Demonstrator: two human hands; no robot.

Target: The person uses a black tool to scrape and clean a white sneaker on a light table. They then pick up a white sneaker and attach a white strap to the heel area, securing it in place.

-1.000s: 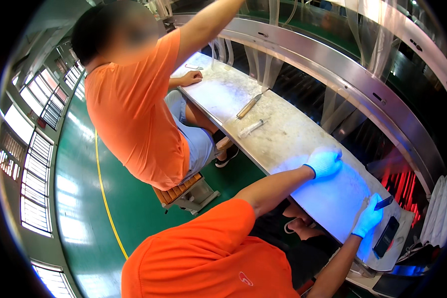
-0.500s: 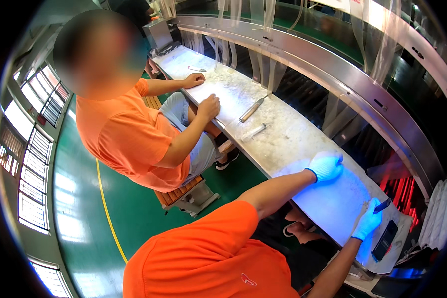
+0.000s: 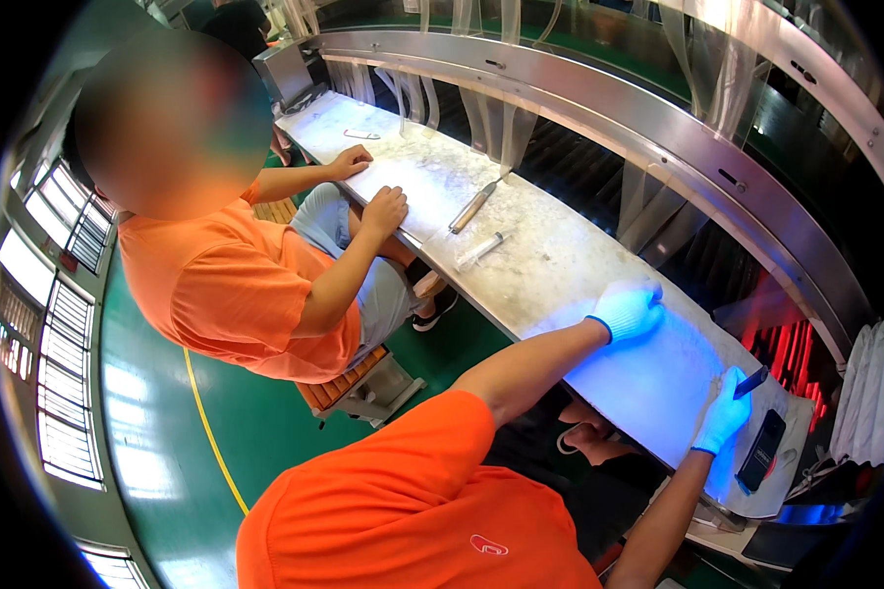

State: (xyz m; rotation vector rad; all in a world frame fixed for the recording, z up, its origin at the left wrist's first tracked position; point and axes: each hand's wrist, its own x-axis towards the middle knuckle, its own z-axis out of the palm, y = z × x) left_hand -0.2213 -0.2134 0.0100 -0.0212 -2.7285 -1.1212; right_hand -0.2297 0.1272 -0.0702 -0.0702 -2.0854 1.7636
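My left hand (image 3: 627, 310), in a white knit glove lit blue, rests on the pale worktable (image 3: 550, 257) with its fingers curled under. Whatever it may hold is hidden. At the table's right end, my gloved right hand (image 3: 724, 412) grips a dark slim torch-like stick (image 3: 750, 382), whose upper end pokes out past the fingers. Blue light covers the tabletop between the two hands. Just right of my right hand lies a black phone (image 3: 761, 450). Left of my left hand are a clear syringe (image 3: 484, 250) and a wooden-handled tool with a thin tip (image 3: 473, 208).
A co-worker in an orange shirt (image 3: 236, 285) sits to the left, both bare hands at the table's edge. Behind the table runs a metal rail (image 3: 599, 113) with hanging clear plastic strips (image 3: 496, 123). Red-lit rods (image 3: 786, 351) and white pleated material (image 3: 869, 393) stand at the right.
The whole view has shifted slightly, so most of the table appears farther left and higher. Both my hands keep nearly the same places on the table, with the stick still in the right.
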